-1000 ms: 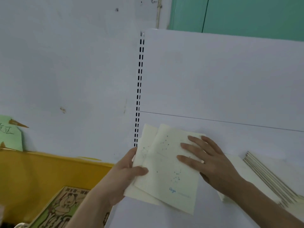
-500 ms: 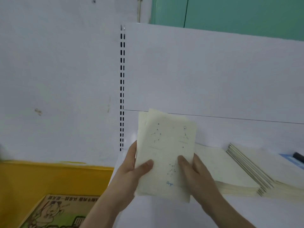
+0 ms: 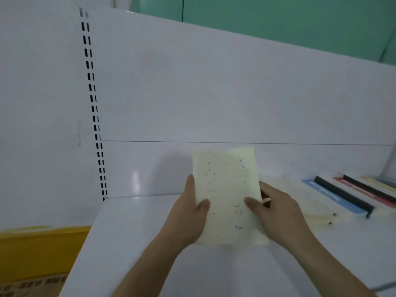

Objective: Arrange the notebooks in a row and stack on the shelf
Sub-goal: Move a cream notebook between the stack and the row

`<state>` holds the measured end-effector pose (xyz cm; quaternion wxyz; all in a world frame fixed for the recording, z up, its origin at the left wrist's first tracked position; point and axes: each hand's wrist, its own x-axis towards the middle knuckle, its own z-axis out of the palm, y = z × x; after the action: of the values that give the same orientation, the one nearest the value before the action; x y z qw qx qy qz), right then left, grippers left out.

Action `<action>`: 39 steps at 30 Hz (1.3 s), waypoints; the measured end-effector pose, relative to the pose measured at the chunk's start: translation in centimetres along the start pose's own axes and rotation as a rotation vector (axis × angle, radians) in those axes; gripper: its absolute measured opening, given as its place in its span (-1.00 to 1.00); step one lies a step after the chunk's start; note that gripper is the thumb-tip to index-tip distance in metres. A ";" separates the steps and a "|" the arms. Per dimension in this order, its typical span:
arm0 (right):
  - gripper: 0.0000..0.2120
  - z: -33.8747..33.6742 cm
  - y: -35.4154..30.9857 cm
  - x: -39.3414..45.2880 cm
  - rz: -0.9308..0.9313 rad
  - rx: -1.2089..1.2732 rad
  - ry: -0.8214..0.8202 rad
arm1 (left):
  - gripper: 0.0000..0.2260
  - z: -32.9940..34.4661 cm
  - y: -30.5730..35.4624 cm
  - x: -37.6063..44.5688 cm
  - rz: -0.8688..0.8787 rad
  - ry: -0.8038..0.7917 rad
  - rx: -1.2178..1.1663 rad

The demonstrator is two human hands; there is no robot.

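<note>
The notebooks (image 3: 227,196), at the centre of the view, have pale cream-yellow covers sprinkled with small dark blue dots joined by faint lines, like star charts, and a small blue word low on the front. The shelf (image 3: 132,243) and its back panel (image 3: 214,93) are glossy white; at 10 o'clock a strip (image 3: 94,112) of paired black slots runs down the white. At 3 o'clock lie folders (image 3: 342,194) in blue and red with black spines. At 8 o'clock sits a yellow bin (image 3: 40,251). At 1 o'clock the wall (image 3: 278,18) is green.
</note>
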<state>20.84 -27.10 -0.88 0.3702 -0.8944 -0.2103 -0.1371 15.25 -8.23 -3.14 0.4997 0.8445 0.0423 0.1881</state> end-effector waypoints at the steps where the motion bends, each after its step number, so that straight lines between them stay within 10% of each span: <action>1: -0.76 -0.4 0.8 0.6 -0.013 -0.028 0.030 | -0.50 1.2 0.3 0.7 0.006 0.038 0.030; 27: -0.61 1.2 12.8 11.3 -0.523 -0.770 -0.331 | -0.78 8.6 -1.1 7.8 -0.221 0.166 0.592; 39: 0.12 -2.7 11.2 8.3 -0.486 -0.763 -0.539 | -0.04 7.7 0.8 3.0 -0.122 -0.273 0.833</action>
<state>33.17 -33.89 -2.43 -0.0915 -0.8944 -0.4348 -0.0508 20.67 -14.24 -4.90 0.1279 0.9869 0.0981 0.0120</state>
